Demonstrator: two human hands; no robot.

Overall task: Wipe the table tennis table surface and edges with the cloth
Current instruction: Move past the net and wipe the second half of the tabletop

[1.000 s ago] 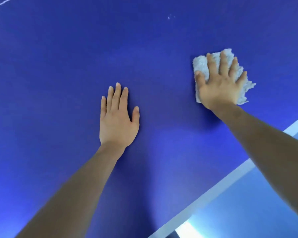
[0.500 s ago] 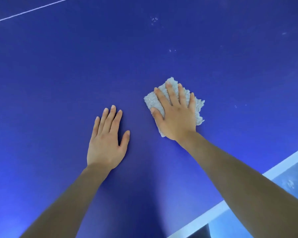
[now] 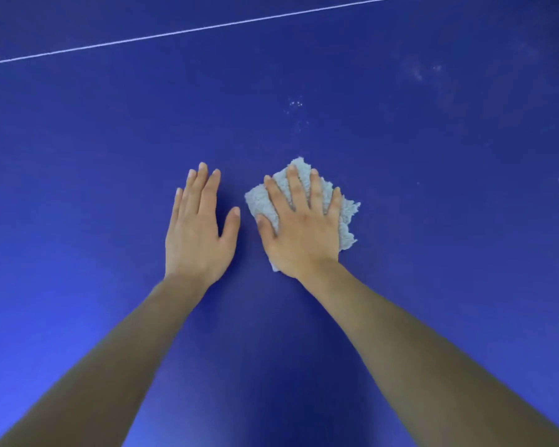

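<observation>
The blue counter (image 3: 110, 140) fills the whole view and no edge or corner of it is seen, so places can be given only against the thin white line (image 3: 188, 30) that is drawn across its far part. The cloth (image 3: 347, 217) — pale grey, fluffy, folded into a small pad — is laid flat on the counter about in the middle of the view, well to the near side of that line. It is pressed down by the right hand (image 3: 304, 233), which is laid flat on top of it with the fingers straight and a little spread. The cloth is seen past the fingertips and at both sides of this hand. The left hand (image 3: 196, 233) is laid flat on the bare counter just beside the cloth, on its left, and the cloth is not touched by it. Its fingers are straight and close together, the thumb is set apart, and nothing is held. Small white specks (image 3: 295, 104) are seen on the surface beyond the cloth, and fainter pale smudges (image 3: 417, 72) further to the right.
</observation>
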